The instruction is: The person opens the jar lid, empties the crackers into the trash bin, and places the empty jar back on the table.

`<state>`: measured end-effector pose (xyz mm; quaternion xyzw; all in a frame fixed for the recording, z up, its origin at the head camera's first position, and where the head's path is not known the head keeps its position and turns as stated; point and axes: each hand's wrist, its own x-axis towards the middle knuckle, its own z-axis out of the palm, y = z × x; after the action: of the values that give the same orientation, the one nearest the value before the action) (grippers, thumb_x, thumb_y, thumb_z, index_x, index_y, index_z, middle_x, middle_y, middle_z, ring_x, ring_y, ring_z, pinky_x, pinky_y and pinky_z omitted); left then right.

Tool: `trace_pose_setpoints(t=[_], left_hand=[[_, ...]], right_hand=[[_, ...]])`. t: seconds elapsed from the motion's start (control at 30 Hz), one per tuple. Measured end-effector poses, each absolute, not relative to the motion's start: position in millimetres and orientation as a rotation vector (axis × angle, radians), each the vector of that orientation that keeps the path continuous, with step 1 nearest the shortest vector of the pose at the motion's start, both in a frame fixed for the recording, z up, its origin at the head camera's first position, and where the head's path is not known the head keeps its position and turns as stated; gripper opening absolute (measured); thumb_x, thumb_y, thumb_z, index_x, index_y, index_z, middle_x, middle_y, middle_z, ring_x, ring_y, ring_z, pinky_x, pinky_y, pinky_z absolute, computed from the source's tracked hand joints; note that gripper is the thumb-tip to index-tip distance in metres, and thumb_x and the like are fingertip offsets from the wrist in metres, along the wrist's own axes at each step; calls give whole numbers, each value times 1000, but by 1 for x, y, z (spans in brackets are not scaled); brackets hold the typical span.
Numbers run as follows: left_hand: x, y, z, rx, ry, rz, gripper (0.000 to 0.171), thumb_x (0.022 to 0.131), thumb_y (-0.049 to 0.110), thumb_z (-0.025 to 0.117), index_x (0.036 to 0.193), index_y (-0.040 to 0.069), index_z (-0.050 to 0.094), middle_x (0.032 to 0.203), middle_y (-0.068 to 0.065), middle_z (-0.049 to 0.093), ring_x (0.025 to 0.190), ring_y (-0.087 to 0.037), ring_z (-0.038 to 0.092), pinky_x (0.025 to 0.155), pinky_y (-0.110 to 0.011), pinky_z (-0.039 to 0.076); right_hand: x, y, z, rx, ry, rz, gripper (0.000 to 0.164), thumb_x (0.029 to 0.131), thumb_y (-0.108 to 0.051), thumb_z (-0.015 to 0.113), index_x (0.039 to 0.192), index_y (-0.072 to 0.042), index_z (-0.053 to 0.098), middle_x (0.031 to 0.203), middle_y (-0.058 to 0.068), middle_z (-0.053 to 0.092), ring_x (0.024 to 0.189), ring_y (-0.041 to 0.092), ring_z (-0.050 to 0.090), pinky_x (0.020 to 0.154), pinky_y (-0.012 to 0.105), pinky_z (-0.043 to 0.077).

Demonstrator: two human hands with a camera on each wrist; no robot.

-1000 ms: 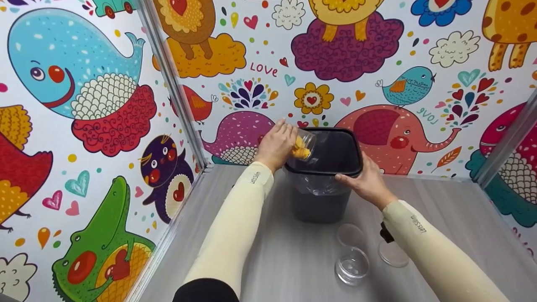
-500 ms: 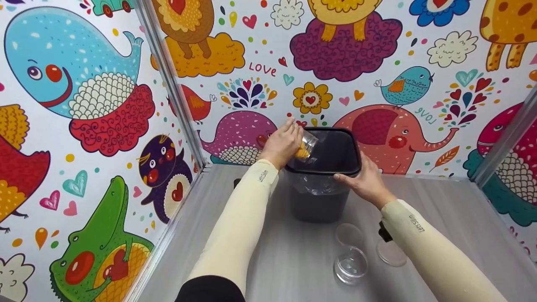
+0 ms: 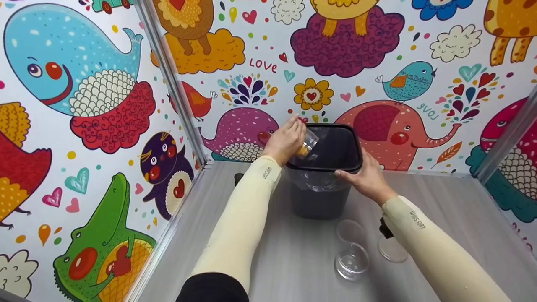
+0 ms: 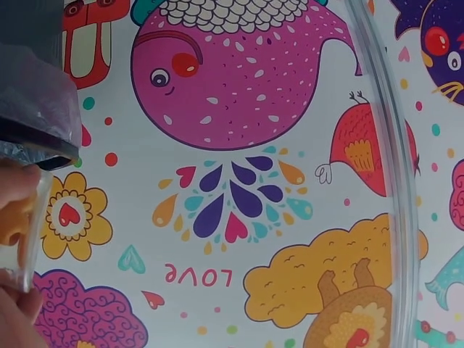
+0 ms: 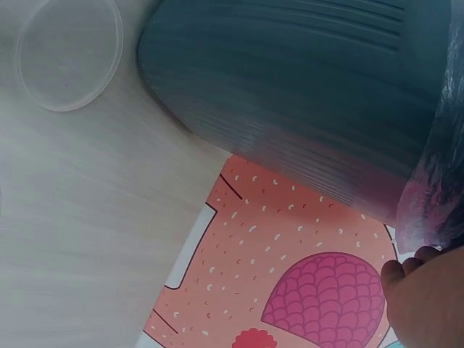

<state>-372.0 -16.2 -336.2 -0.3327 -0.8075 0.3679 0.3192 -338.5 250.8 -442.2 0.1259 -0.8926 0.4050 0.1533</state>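
Over the left side of the dark grey trash bin, my left hand grips a clear jar tipped toward the bin's opening. Yellow-orange pieces show inside the jar; the left wrist view catches part of its wall and my fingers at the frame edge. A clear plastic liner hangs out below the bin's black rim. My right hand holds the bin's front right corner, thumb over the rim. In the right wrist view, curled fingertips meet the liner.
An open clear jar stands on the grey table in front of the bin. Two round clear lids lie near it, one lid behind and another lid by my right forearm. A cartoon-printed wall rises right behind the bin.
My left hand has shifted slightly to the right and tipped the jar further over the bin. Less of the yellow-orange pieces shows in the jar. The right hand keeps its place.
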Motion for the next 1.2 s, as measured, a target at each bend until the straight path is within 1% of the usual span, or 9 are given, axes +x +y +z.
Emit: trace_pose_setpoints(t=[0.1, 0.2, 0.43, 0.57, 0.7, 0.93, 1.07, 1.2], left_hand=[[-372, -13, -335, -890, -2127, 998, 42, 99, 1, 36, 138, -8, 50, 134, -22, 58, 128, -31, 52, 120, -42, 11], [-373, -10, -335, -899, -2119, 1024, 42, 100, 1, 35, 139, -8, 50, 136, -22, 57, 131, -31, 50, 120, -43, 9], [-373, -4, -337, -906, -2069, 1049, 43, 101, 3, 32, 138, -7, 51, 137, -20, 57, 131, -29, 51, 120, -43, 9], [-373, -1, -337, -916, -2057, 1073, 44, 101, 4, 32, 139, -7, 51, 138, -19, 57, 131, -29, 51, 120, -42, 11], [-372, 0, -335, -919, -2062, 1095, 44, 101, 5, 32, 140, -6, 49, 140, -19, 55, 133, -29, 49, 120, -42, 8], [-370, 3, -330, -905, -2031, 1148, 45, 102, 6, 31, 143, -6, 46, 144, -18, 51, 136, -28, 44, 120, -41, 9], [-369, 3, -330, -920, -2022, 1166, 46, 102, 4, 30, 144, -7, 44, 145, -19, 50, 137, -29, 44, 120, -43, 6], [-370, 2, -332, -907, -2015, 1148, 46, 101, 4, 30, 143, -8, 44, 144, -21, 50, 136, -30, 45, 120, -42, 9]], right_hand=[[-339, 250, -442, 373, -2529, 1166, 104, 76, -44, 86, 153, 0, 31, 145, 27, 43, 135, 44, 36, 110, 61, 25], [-339, 250, -442, 372, -2526, 1182, 105, 75, -44, 86, 153, -1, 30, 145, 26, 43, 136, 44, 36, 110, 62, 25], [-340, 250, -443, 383, -2529, 1183, 107, 76, -45, 85, 154, 0, 28, 147, 28, 40, 137, 46, 33, 110, 64, 23], [-340, 250, -443, 398, -2509, 1184, 105, 76, -43, 86, 153, 1, 29, 146, 28, 42, 136, 45, 35, 111, 63, 24], [-340, 250, -443, 397, -2506, 1194, 103, 76, -44, 86, 152, 0, 32, 144, 26, 44, 135, 44, 36, 110, 62, 25], [-338, 251, -443, 371, -2560, 1199, 108, 77, -50, 83, 155, -2, 26, 149, 26, 38, 138, 44, 30, 111, 65, 23], [-340, 251, -444, 399, -2525, 1196, 106, 76, -47, 85, 154, -1, 29, 146, 25, 42, 136, 43, 35, 110, 63, 25], [-341, 250, -445, 426, -2486, 1196, 104, 75, -44, 87, 153, -2, 32, 143, 23, 47, 133, 40, 41, 110, 61, 28]])
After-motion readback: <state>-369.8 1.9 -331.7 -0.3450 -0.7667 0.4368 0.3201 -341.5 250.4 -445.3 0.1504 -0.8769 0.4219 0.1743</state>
